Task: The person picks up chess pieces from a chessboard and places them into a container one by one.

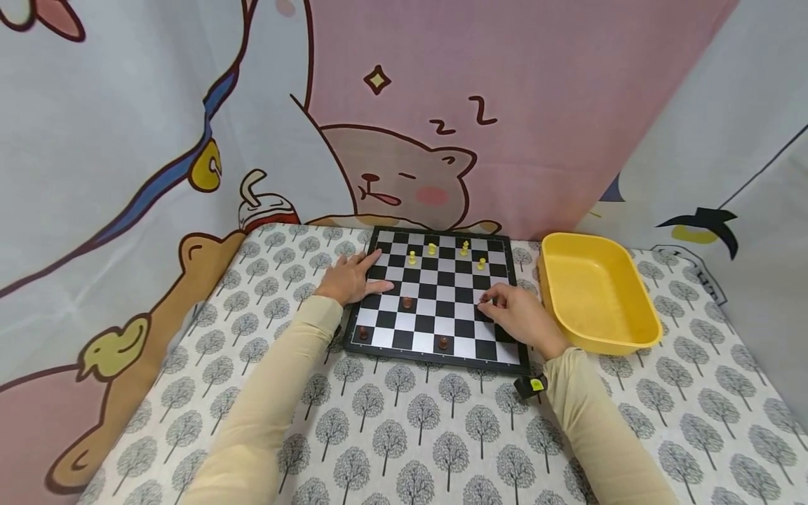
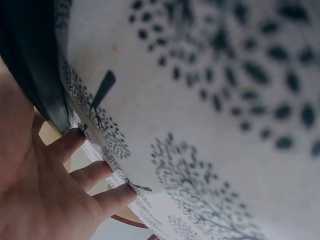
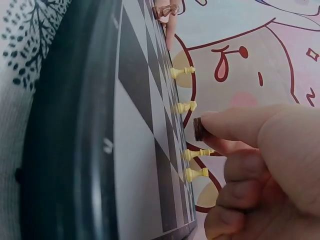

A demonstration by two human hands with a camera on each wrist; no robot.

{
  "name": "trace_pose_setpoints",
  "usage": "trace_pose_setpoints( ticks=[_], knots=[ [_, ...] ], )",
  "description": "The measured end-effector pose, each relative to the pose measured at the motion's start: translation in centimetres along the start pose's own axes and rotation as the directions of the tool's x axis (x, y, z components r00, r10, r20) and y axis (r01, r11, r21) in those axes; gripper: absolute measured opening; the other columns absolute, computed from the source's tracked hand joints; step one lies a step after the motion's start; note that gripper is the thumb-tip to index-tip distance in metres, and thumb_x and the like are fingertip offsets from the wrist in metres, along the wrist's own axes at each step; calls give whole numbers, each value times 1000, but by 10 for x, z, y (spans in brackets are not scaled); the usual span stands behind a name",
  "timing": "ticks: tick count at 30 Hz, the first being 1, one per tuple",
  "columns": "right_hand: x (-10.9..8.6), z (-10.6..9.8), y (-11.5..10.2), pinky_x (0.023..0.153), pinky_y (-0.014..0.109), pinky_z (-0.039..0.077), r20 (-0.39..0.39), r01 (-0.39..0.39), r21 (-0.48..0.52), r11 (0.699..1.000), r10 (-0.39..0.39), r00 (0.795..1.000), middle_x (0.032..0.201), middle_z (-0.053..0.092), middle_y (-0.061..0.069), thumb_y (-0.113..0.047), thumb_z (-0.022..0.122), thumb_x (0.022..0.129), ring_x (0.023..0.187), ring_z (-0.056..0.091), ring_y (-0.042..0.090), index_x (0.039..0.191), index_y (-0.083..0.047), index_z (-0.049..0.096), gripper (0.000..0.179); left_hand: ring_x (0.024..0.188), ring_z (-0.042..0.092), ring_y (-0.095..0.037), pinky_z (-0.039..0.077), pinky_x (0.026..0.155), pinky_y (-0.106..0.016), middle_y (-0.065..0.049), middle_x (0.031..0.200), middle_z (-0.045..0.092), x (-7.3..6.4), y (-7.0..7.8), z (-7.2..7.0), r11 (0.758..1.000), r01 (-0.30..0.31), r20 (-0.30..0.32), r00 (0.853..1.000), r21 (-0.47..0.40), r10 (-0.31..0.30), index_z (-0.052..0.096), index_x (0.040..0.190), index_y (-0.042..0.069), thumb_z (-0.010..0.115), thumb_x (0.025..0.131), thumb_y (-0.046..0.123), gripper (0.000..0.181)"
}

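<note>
A black-and-white chessboard (image 1: pixel 445 327) lies on the table. My left hand (image 1: pixel 349 278) rests at its left edge, thumb and forefinger stretched over the squares; the left wrist view shows the other fingers (image 2: pixel 117 200) extended beside the board. Above the board's right side, my right hand (image 1: pixel 520 315) pinches a brown chess piece (image 3: pixel 199 129) between thumb and forefinger. The held piece's kind is mostly hidden. Three other brown pieces stand on the board: one near the middle left (image 1: pixel 407 302), one at the near left corner (image 1: pixel 362 333), one at the near edge (image 1: pixel 443 342).
Several yellow chess pieces, among them a pawn (image 1: pixel 481 264) and a knight (image 1: pixel 432 248), stand towards the board's far side. A yellow plastic basin (image 1: pixel 600 345) sits right of the board. The tree-print tablecloth (image 1: pixel 404 428) meets a cartoon-printed curtain (image 1: pixel 536 140) behind.
</note>
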State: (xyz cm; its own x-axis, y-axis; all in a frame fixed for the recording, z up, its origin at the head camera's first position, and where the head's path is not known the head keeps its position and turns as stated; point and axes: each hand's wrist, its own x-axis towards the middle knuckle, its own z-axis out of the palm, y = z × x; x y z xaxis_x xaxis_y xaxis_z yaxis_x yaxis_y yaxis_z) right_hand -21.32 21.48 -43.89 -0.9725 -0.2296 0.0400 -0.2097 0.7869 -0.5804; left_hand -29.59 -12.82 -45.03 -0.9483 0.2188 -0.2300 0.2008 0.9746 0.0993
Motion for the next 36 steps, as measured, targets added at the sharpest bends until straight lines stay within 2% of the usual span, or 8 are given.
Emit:
trace_pose_setpoints(
  ticks=[5, 18, 25, 31, 36],
  knots=[
    [2, -2, -3, 55, 29, 41, -6, -45, -14, 999, 45, 999, 68, 57, 2, -27, 69, 97, 59, 48, 16, 111, -9, 73, 23, 155, 23, -46, 36, 119, -64, -5, 172, 21, 1, 0, 1, 999, 2, -1, 1000, 32, -2, 3, 165, 39, 34, 90, 85, 93],
    [3, -11, -5, 45, 26, 37, -51, -18, -34, 999, 16, 999, 61, 50, 0, -28, 70, 97, 51, 44, 14, 110, -6, 72, 26, 155, 25, -45, 44, 114, -61, -4, 172, 22, 2, 0, 2, 999, 6, -7, 1000, 51, -5, 4, 165, 39, 33, 89, 86, 94],
    [4, -22, -9, 46, 27, 38, -8, -66, -29, 997, 66, 998, 66, 52, 2, -31, 68, 99, 51, 46, 16, 111, -7, 70, 27, 156, 24, -45, 43, 114, -61, -5, 172, 21, 3, 0, 2, 999, 2, -2, 1000, 47, -2, 3, 165, 39, 32, 89, 87, 94],
    [7, -33, -12, 47, 28, 39, -7, -52, -38, 998, 51, 999, 67, 54, 3, -30, 69, 99, 53, 46, 16, 111, -6, 71, 27, 156, 23, -46, 40, 116, -62, -5, 172, 21, 0, 0, -1, 999, 3, 8, 1000, 48, -3, 3, 165, 39, 32, 89, 87, 94],
    [7, -46, -17, 50, 28, 40, -3, -68, -39, 997, 68, 998, 70, 54, 5, -30, 68, 99, 57, 47, 18, 114, -6, 70, 28, 156, 21, -45, 39, 117, -62, -5, 172, 20, -1, 0, -2, 999, 1, 15, 1000, 38, -2, 2, 164, 40, 32, 89, 87, 94]
  ],
)
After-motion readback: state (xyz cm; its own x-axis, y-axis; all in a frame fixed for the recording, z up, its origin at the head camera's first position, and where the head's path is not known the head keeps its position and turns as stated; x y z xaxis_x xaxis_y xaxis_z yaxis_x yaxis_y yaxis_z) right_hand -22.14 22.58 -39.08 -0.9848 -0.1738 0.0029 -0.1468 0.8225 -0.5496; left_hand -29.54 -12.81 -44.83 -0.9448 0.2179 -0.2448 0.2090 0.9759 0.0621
